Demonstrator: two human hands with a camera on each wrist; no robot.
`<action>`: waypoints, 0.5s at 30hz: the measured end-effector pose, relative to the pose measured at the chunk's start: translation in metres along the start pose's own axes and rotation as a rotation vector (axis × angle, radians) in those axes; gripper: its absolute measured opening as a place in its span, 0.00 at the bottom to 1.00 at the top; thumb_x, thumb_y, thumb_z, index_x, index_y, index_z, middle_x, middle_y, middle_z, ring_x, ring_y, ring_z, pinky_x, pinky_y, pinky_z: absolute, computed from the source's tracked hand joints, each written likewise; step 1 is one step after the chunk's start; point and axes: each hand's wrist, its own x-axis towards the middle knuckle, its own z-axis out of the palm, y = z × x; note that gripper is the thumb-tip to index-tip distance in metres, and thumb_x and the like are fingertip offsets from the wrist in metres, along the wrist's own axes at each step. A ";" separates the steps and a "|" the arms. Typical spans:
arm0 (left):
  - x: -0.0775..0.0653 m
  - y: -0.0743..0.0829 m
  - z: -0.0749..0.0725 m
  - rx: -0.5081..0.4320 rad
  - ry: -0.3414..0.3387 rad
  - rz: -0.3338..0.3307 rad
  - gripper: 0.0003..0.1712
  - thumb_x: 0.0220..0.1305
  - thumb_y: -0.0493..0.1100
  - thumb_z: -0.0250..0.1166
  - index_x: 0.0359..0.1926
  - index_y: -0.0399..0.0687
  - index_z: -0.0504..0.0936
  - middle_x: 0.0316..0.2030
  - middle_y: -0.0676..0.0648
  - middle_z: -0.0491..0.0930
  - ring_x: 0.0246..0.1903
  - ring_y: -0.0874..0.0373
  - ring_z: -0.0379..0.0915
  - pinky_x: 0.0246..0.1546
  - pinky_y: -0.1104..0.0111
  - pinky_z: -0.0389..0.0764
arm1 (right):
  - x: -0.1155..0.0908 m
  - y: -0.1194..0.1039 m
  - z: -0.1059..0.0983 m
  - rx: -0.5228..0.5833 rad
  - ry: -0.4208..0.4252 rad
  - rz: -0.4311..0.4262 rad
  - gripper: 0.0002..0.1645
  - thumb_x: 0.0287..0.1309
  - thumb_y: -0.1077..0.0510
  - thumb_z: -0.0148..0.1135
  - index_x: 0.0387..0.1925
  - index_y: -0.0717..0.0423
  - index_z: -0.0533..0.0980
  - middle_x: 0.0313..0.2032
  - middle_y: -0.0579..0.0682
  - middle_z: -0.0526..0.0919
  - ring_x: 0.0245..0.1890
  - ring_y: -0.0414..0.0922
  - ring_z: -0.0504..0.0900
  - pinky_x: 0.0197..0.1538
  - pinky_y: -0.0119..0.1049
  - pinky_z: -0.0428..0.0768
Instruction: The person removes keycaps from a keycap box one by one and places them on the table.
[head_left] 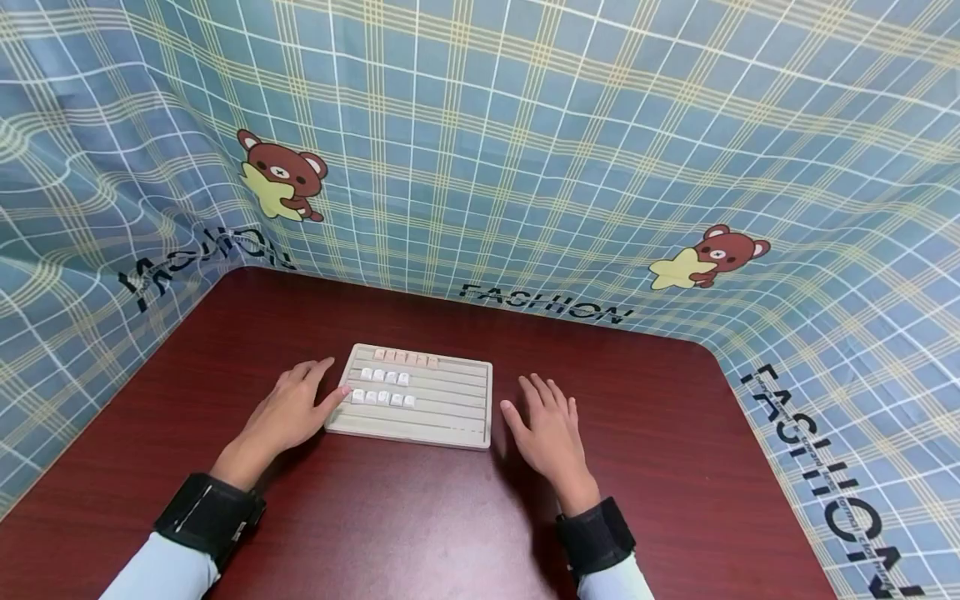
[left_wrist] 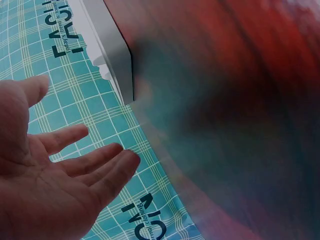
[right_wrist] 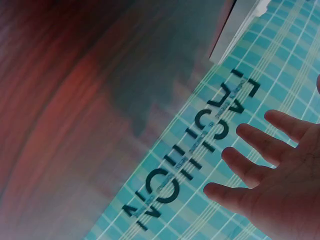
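Observation:
A flat white board [head_left: 450, 421] with grooved rows lies on the table in the head view. Small pink keycaps [head_left: 406, 358] line its top row, and white keycaps [head_left: 383, 398] stand in two rows below, toward the left. My left hand [head_left: 288, 408] is at the board's left edge, fingers spread, its thumb tip overlapping the edge in this view. To the right of the board, my right hand [head_left: 551, 433] hovers with relaxed fingers and holds nothing. Both wrist views show empty palms, with the board's side [left_wrist: 120, 55] beyond the left hand and its corner [right_wrist: 232, 35] above the right.
The dark red wooden table [head_left: 405, 517] is bounded at the back and both sides by a blue plaid curtain [head_left: 480, 167] with printed bears and lettering. Black bands [head_left: 210, 517] wrap both wrists.

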 end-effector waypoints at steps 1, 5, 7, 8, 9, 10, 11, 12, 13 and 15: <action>0.000 0.000 0.000 0.003 -0.001 -0.003 0.39 0.67 0.54 0.59 0.70 0.34 0.62 0.64 0.25 0.63 0.62 0.28 0.61 0.57 0.37 0.68 | 0.001 -0.003 0.000 -0.001 0.001 -0.009 0.36 0.67 0.37 0.52 0.69 0.52 0.68 0.70 0.56 0.67 0.73 0.57 0.59 0.70 0.66 0.53; 0.002 0.002 0.001 0.022 -0.006 0.007 0.36 0.65 0.50 0.63 0.66 0.31 0.67 0.60 0.25 0.68 0.58 0.30 0.66 0.55 0.39 0.71 | 0.004 -0.014 0.003 -0.009 0.006 -0.059 0.35 0.67 0.37 0.52 0.66 0.53 0.70 0.69 0.57 0.68 0.71 0.58 0.62 0.69 0.65 0.58; 0.002 0.002 0.002 0.034 -0.019 0.013 0.35 0.63 0.47 0.65 0.64 0.28 0.69 0.59 0.24 0.69 0.57 0.29 0.68 0.55 0.40 0.71 | 0.005 -0.019 0.005 -0.019 0.004 -0.085 0.35 0.67 0.37 0.52 0.65 0.54 0.71 0.68 0.58 0.69 0.71 0.58 0.64 0.68 0.64 0.60; 0.002 0.002 0.002 0.039 -0.027 0.014 0.35 0.63 0.46 0.65 0.63 0.27 0.69 0.58 0.23 0.70 0.57 0.29 0.68 0.55 0.41 0.72 | 0.006 -0.021 0.006 -0.019 0.003 -0.097 0.34 0.67 0.37 0.52 0.65 0.54 0.71 0.68 0.58 0.69 0.70 0.59 0.64 0.68 0.63 0.61; 0.002 0.002 0.002 0.043 -0.038 0.010 0.34 0.62 0.45 0.66 0.63 0.26 0.69 0.58 0.23 0.70 0.57 0.29 0.68 0.55 0.41 0.72 | 0.006 -0.024 0.008 -0.020 0.000 -0.110 0.34 0.67 0.38 0.52 0.64 0.55 0.72 0.68 0.58 0.69 0.70 0.59 0.65 0.68 0.62 0.62; 0.002 0.002 0.002 0.043 -0.053 0.003 0.35 0.62 0.44 0.66 0.63 0.26 0.69 0.58 0.22 0.69 0.57 0.29 0.68 0.55 0.41 0.72 | 0.007 -0.027 0.009 -0.019 -0.004 -0.123 0.34 0.67 0.38 0.52 0.64 0.55 0.72 0.68 0.58 0.70 0.70 0.59 0.65 0.68 0.61 0.63; 0.003 0.002 0.002 0.040 -0.066 -0.006 0.35 0.61 0.43 0.66 0.63 0.25 0.69 0.58 0.22 0.69 0.58 0.29 0.68 0.55 0.41 0.72 | 0.008 -0.030 0.010 -0.020 -0.010 -0.136 0.34 0.67 0.38 0.51 0.64 0.56 0.72 0.68 0.59 0.70 0.69 0.59 0.65 0.68 0.60 0.63; 0.003 0.002 0.003 0.038 -0.081 -0.018 0.35 0.61 0.43 0.67 0.63 0.25 0.68 0.59 0.21 0.68 0.58 0.29 0.68 0.55 0.41 0.72 | 0.009 -0.033 0.012 -0.021 -0.015 -0.149 0.34 0.67 0.38 0.51 0.64 0.56 0.72 0.67 0.59 0.70 0.69 0.59 0.66 0.68 0.60 0.64; 0.003 0.002 0.003 0.038 -0.093 -0.026 0.35 0.60 0.42 0.67 0.63 0.24 0.68 0.59 0.21 0.68 0.58 0.29 0.68 0.55 0.42 0.72 | 0.009 -0.036 0.013 -0.023 -0.020 -0.162 0.34 0.67 0.38 0.51 0.64 0.56 0.72 0.67 0.59 0.70 0.69 0.58 0.66 0.68 0.58 0.65; 0.004 0.002 0.003 0.037 -0.114 -0.035 0.35 0.59 0.42 0.68 0.62 0.24 0.69 0.58 0.22 0.69 0.57 0.29 0.69 0.54 0.42 0.73 | 0.012 -0.043 0.014 -0.027 -0.026 -0.189 0.34 0.67 0.38 0.52 0.63 0.57 0.72 0.66 0.60 0.71 0.68 0.58 0.68 0.67 0.57 0.67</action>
